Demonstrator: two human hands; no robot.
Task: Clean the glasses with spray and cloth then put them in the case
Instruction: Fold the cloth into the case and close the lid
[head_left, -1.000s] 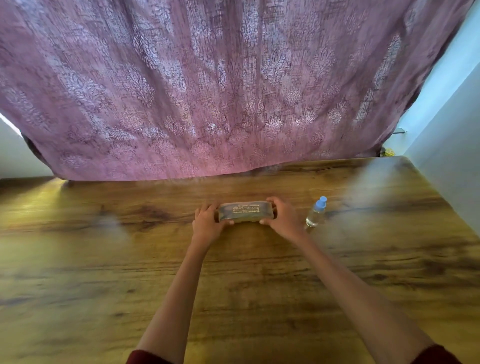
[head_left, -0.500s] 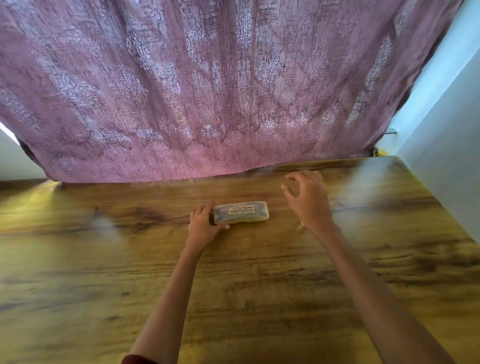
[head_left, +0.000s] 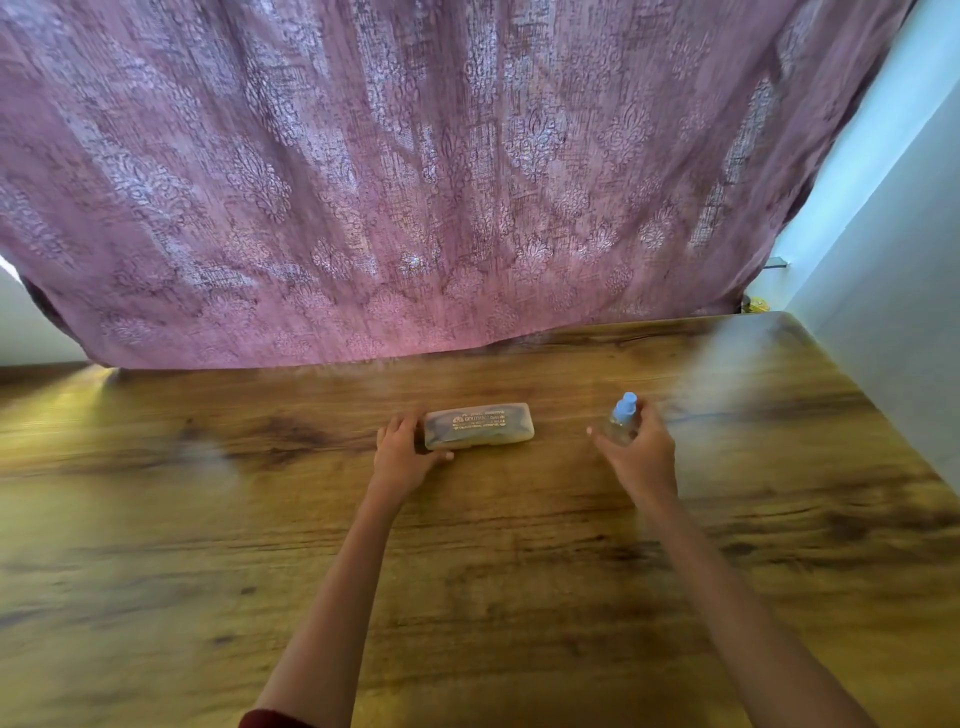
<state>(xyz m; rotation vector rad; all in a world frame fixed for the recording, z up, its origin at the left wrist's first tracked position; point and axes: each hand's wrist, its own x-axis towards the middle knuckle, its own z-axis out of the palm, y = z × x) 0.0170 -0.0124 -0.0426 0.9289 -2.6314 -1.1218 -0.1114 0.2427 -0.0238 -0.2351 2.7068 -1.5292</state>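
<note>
Clear plastic with a blue cap, the spray bottle (head_left: 622, 422) stands upright to the right of the case (head_left: 479, 426), apart from it, between the thumb and fingers of my right hand (head_left: 641, 457); blur hides whether I grasp it. The closed case lies lengthwise left to right on the wooden table (head_left: 208, 571), my left hand (head_left: 402, 460) gripping its left end.

The table (head_left: 208, 571) under the case (head_left: 479, 426) was brown wood with strong grain and a soft sheen. The case looked like smooth, cloudy plastic with gold print. Right of the case, the bottle (head_left: 621, 427) was clear plastic with a pale blue cap (head_left: 627, 402). Behind the case hung a curtain (head_left: 415, 182) of coarse mauve cloth.
</note>
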